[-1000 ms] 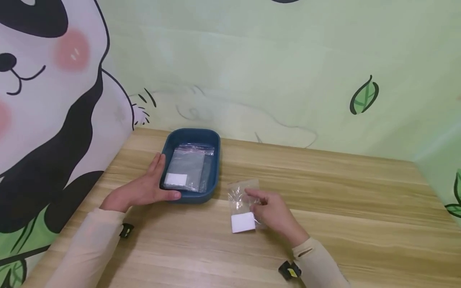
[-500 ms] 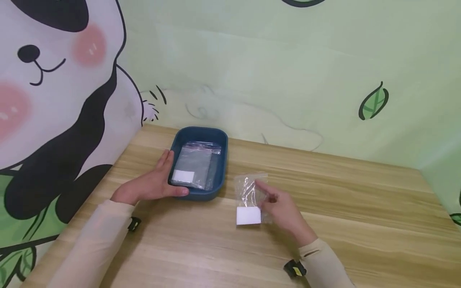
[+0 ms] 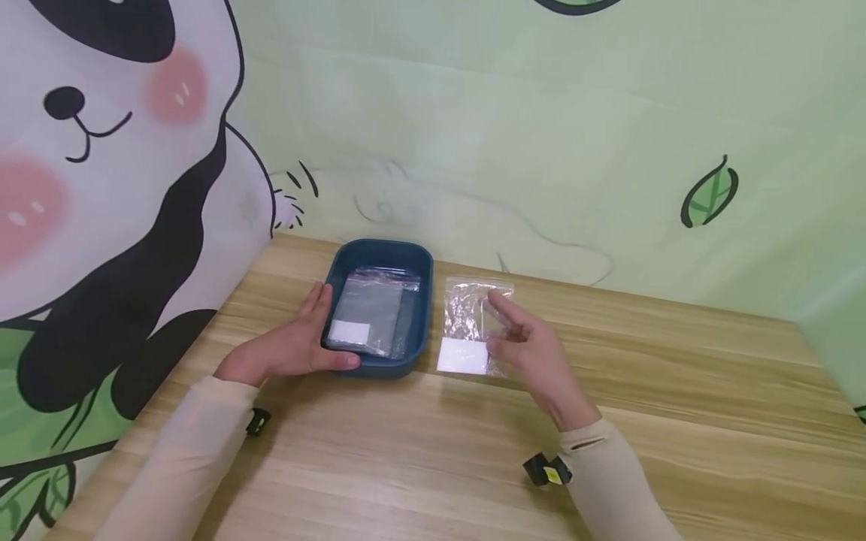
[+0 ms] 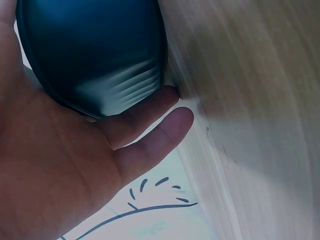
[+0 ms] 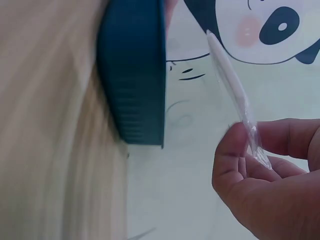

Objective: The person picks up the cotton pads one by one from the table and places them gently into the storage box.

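Observation:
A dark blue rectangular tray [image 3: 425,330] stands on the table, with several clear zip-lock bags [image 3: 372,304] stacked inside and a white patch on the top one. My left hand [image 3: 284,349] rests against the tray's near left corner, fingers straight along its side and thumb on the near rim. In the left wrist view, two fingers [image 4: 150,145] lie beside the tray's ribbed wall. Right of the tray, my right hand [image 3: 537,361] pinches a clear zip-lock bag [image 3: 463,315] with a white block at its lower end. The right wrist view shows this bag [image 5: 232,82] edge-on, raised above the table.
The wooden table [image 3: 649,391] stretches away to the right. Behind it rises a pale green wall [image 3: 514,150] painted with a panda [image 3: 203,173] and leaves. The tray stands close to the table's back edge.
The right hand has carried its zip-lock bag farther back, up beside the tray. The left hand keeps its place on the tray. The head view has shifted slightly.

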Demonstrator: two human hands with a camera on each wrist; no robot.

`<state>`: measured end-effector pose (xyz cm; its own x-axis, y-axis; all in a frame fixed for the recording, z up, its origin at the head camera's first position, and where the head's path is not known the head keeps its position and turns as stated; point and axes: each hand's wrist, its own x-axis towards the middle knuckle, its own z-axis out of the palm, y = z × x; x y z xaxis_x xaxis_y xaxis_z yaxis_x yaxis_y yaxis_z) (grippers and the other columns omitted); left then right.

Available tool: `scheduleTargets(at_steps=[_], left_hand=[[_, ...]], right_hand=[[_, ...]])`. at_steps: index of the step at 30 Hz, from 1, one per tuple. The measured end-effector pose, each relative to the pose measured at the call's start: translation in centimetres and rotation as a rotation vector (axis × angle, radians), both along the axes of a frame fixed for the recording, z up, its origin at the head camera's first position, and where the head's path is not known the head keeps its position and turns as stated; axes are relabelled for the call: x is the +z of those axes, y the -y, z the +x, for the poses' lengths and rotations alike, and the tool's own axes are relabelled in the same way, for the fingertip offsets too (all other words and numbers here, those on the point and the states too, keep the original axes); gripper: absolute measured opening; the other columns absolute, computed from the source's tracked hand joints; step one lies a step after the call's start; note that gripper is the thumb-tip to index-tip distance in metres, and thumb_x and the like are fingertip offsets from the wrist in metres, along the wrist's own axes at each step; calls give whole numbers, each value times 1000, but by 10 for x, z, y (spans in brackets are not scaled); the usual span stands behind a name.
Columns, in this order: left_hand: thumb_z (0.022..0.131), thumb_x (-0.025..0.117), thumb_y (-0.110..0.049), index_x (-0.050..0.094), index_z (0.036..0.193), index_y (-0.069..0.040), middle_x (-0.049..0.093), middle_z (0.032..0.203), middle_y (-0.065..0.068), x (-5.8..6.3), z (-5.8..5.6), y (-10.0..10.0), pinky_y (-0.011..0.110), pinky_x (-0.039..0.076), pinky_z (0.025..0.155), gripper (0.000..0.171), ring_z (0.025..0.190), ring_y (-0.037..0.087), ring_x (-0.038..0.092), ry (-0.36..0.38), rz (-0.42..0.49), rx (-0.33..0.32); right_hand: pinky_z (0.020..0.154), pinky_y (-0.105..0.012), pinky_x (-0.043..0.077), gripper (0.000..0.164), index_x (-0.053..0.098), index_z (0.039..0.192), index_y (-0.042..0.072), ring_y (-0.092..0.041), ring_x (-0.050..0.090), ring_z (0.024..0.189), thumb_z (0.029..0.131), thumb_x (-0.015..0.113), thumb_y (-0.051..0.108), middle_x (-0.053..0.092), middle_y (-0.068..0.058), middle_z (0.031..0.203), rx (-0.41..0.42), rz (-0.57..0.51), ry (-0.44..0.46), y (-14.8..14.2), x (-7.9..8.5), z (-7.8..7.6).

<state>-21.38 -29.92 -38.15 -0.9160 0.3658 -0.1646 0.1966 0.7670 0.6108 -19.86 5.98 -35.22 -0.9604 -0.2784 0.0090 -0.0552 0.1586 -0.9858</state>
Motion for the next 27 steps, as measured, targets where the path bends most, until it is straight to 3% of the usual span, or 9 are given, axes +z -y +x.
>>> scheduleTargets(at_steps=[11,18,22,27], left_hand=[[83,76,-61,-12,156,7,-18,161,31,-3,0,2,57,21,116,133,147,51,8,-10,-4,11],[83,76,-60,-12,156,7,-18,161,31,-3,0,2,56,22,116,132,147,51,11,-7,1,7],[83,76,-60,-12,156,7,-18,161,31,-4,0,2,56,23,116,132,147,50,14,-7,3,14],[82,75,-62,-11,157,5,-17,162,29,-4,0,2,54,26,115,133,145,50,20,-1,-3,26]], right_hand=[[75,-24,54,70,46,151,7,-18,60,89,87,58,-18,49,-10,151,15,-29,-21,42,14,-22],[65,-19,46,71,45,153,9,-13,49,73,87,58,-15,49,-8,151,44,-71,-2,69,13,-40],[68,-20,50,73,45,152,9,-12,59,80,85,57,-17,51,-7,150,38,-97,32,87,11,-51],[75,-25,55,71,47,152,9,-17,62,82,86,58,-17,51,-7,150,15,-38,62,112,5,-64]])
